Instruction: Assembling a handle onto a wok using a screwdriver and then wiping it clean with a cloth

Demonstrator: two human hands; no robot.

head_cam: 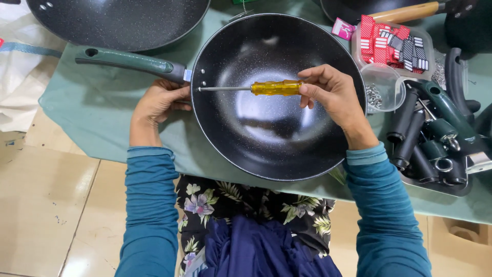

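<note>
Two hands are engaged: a yellow-handled screwdriver (274,87) is gripped by the right hand (330,92), its shaft lying leftward toward the wok (277,97) wall screws, where the green handle (130,61) is clasped by the left hand (161,97), near the counter's (92,118) front edge.

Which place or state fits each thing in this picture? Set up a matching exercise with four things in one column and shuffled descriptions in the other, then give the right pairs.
Things:
1. screwdriver
2. left hand
3. clear cup
4. black wok

Descriptions:
A. holds small silvery screws, right of the wok
B. lies on the green cloth in front of the person
C. rests outside the wok's rim, by the green handle
D. yellow grip, held in the right hand, tip at the rivets

Pairs: 1-D, 2-C, 3-A, 4-B
</note>
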